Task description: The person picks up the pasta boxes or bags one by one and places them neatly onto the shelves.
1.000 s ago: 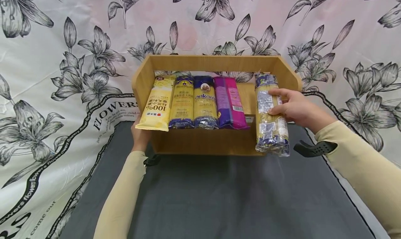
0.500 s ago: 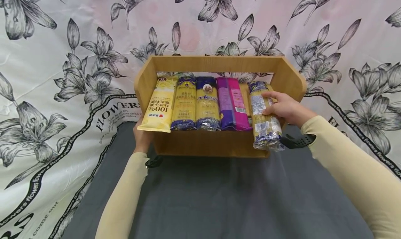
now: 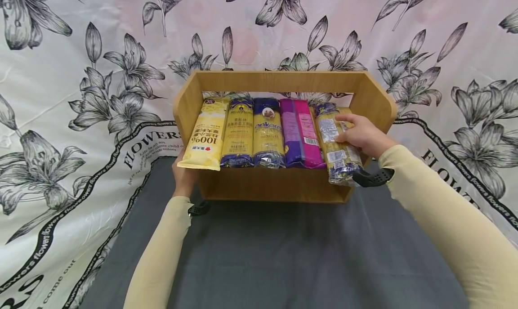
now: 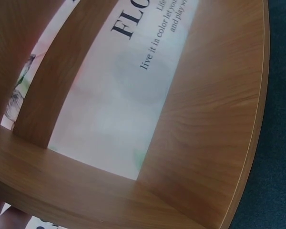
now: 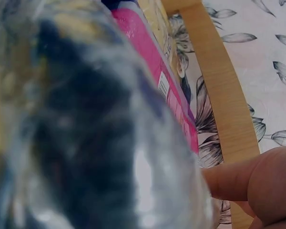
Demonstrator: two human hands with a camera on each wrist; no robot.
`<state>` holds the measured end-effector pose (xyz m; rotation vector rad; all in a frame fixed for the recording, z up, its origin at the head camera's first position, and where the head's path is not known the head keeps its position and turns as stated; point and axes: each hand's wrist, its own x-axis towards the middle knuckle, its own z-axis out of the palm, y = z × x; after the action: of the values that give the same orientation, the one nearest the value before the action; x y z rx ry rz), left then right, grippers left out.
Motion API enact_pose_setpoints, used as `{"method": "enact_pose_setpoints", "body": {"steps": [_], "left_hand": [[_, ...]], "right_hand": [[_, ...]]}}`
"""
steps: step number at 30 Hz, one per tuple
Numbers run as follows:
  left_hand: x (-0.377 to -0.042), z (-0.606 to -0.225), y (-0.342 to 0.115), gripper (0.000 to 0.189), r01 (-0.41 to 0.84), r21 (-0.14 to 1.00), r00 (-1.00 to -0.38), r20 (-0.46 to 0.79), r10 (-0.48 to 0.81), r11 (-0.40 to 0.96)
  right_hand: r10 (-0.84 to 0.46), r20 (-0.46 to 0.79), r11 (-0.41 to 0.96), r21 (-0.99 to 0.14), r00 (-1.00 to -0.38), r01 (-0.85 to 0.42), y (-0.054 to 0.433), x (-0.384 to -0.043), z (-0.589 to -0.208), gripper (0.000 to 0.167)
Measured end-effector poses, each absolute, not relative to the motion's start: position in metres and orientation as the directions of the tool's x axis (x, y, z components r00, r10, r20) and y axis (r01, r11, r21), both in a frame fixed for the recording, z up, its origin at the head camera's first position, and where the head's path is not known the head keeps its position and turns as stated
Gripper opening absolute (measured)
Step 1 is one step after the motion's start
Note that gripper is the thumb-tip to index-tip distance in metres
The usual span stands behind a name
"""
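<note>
My right hand [image 3: 360, 133] pinches a clear pack of spaghetti [image 3: 337, 138] with blue ends, thumb and fingers on its upper right part. This pack leans at the right end of a row on the wooden shelf [image 3: 279, 185], its lower end jutting past the board's front edge. In the right wrist view the pack's wrapper [image 5: 95, 124] is blurred and close. Directly left of it lies a purple-and-pink pasta pack [image 3: 300, 133]. At the shelf's left side, my left hand [image 3: 184, 178] rests against the side panel; its fingers are mostly hidden.
More spaghetti packs lie side by side: a blue-topped one [image 3: 268, 133], a yellow-and-blue one [image 3: 238, 133] and a pale yellow one [image 3: 205, 136]. The shelf's right side panel [image 3: 374, 100] rises beside my right hand. A dark grey cloth [image 3: 275, 255] covers the table.
My right hand has carried the spaghetti pack leftward, close against the purple-and-pink one, and its lower end has come up slightly. The left hand has stayed at the shelf's side.
</note>
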<state>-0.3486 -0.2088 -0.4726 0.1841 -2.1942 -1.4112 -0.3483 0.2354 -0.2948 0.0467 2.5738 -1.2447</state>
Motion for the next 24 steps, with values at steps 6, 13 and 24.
{"method": "enact_pose_setpoints", "body": {"steps": [6,13,24], "left_hand": [[-0.35,-0.475,-0.21,0.056,0.158,0.89,-0.858,0.338,-0.387,0.428],[-0.348,-0.472,-0.209,0.056,0.166,0.895,-0.859,0.337,-0.385,0.414],[-0.348,-0.469,-0.207,0.055,0.154,0.9,-0.865,0.322,-0.384,0.408]], "right_hand": [[-0.047,-0.242,0.668,-0.729,-0.969,0.15,0.231,-0.354,-0.294,0.071],[0.035,-0.154,0.763,-0.634,-0.987,0.126,0.221,-0.355,-0.295,0.065],[-0.214,-0.058,0.878,-0.449,-0.975,-0.166,0.234,-0.314,-0.304,0.073]]}}
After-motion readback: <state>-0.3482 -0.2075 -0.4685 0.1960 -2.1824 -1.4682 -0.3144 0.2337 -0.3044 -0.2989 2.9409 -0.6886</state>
